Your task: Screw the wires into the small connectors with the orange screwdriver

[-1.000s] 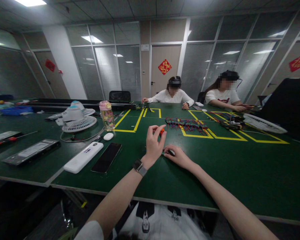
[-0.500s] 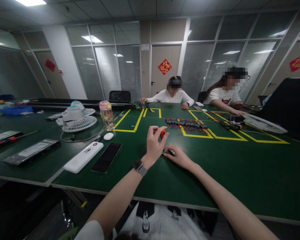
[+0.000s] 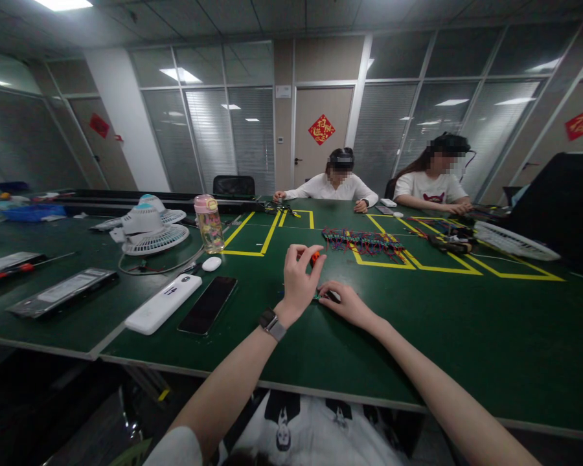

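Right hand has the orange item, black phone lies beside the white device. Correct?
Wrong hand: the head view shows the orange item between the fingers of the left hand, the one with the watch on its wrist. The black phone does lie beside the white device.

My left hand [image 3: 298,277] is hiding much of an orange piece [image 3: 315,257] in its fingers, leaving its shape unclear, while my right hand [image 3: 348,304] is covering all but a sliver of a green piece [image 3: 316,296] at its fingertips. Beyond my grip, thin wires [image 3: 362,242] are tangling too finely to tell apart; far to its left, the view's edge is cutting off a red screwdriver handle [image 3: 7,274].
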Demonstrator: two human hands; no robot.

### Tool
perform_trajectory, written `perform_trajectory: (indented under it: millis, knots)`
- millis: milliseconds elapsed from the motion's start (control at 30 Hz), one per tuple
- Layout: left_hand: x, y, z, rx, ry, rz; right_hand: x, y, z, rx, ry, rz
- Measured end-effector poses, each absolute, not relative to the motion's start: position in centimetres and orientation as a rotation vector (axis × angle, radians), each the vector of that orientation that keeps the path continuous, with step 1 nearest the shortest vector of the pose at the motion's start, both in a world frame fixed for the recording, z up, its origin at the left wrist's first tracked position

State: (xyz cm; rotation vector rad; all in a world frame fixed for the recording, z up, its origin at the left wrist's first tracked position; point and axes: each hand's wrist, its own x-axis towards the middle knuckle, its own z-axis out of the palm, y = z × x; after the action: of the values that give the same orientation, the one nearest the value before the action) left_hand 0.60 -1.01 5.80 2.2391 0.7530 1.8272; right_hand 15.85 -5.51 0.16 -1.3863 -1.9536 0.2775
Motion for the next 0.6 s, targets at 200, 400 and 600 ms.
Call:
perform_trajectory:
  millis: [200,400,600]
  knots:
    - [0.45,-1.16,6.09,2.264,0.612,1.753,16.04,-5.28,-0.26,-1.382,-1.946,0.285]
    - [0.60,-1.15,5.88,2.230,0.714,1.827,15.94,-5.42,0.00,-1.391,-1.952,0.281]
    - [0.46,-1.19,6.04,2.241,0.603,1.763,15.84,-5.51,0.12,-1.396,-1.942,0.283]
